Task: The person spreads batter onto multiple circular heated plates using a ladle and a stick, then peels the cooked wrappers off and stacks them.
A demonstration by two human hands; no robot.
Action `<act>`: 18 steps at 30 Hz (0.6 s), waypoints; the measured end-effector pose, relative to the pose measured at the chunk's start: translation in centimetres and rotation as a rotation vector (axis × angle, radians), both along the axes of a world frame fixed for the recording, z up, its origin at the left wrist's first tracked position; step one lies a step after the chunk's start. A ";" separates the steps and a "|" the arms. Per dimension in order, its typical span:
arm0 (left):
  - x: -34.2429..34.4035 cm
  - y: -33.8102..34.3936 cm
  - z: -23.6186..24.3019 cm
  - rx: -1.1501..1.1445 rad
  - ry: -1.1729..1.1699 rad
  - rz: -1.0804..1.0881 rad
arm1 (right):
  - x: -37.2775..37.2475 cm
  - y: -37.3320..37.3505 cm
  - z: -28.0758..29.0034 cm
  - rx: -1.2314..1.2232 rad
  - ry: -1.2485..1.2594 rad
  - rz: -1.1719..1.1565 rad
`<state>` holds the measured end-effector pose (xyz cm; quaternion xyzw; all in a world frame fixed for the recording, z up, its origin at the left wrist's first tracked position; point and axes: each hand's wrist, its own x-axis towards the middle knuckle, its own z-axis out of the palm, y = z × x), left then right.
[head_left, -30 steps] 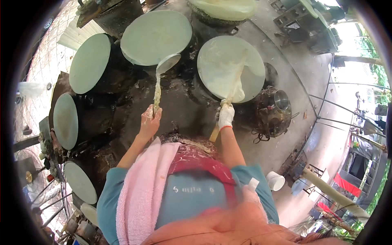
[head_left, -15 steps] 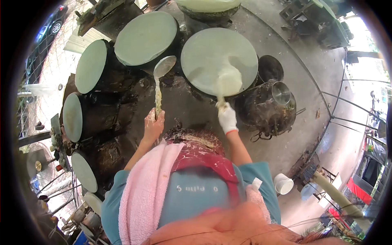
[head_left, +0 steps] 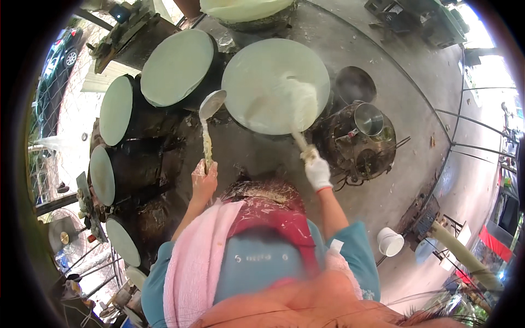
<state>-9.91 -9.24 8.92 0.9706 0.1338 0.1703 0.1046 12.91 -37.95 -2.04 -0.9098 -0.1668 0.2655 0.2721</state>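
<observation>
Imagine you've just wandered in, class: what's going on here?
A person stands before several round, pale-topped vessels. The bare left hand grips a coated ladle, its bowl held out in front. The white-gloved right hand grips a long-handled tool reaching over the nearest large pale disc, where a whitish patch shows. A metal container stands to the right.

Metal, cloth and plastic surfaces.
Ladle [head_left: 213,103]: metal bowl, rough crusted handle [head_left: 207,147]. Disc [head_left: 257,74]: smooth, matt, streaked toward its near right edge. Glove [head_left: 318,175]: matt cloth. Towel [head_left: 191,268]: fluffy cloth. Bucket [head_left: 390,243]: smooth plastic. Cup [head_left: 369,119]: glossy metal. Floor [head_left: 407,101]: matt, concrete-like.
</observation>
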 end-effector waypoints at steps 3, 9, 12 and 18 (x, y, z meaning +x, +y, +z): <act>0.5 -2.3 1.7 -0.576 0.031 0.381 | 7.4 0.4 0.0 -0.029 -0.229 -0.062; 0.4 -2.5 2.2 -0.962 0.108 0.573 | 19.6 6.7 2.5 -0.187 -0.495 0.029; 0.9 -2.3 2.7 -1.047 0.259 0.704 | 14.7 9.7 6.2 0.100 -0.549 0.096; 2.4 -1.4 -0.6 -0.615 0.251 0.326 | 2.6 0.5 0.8 1.068 0.199 -0.729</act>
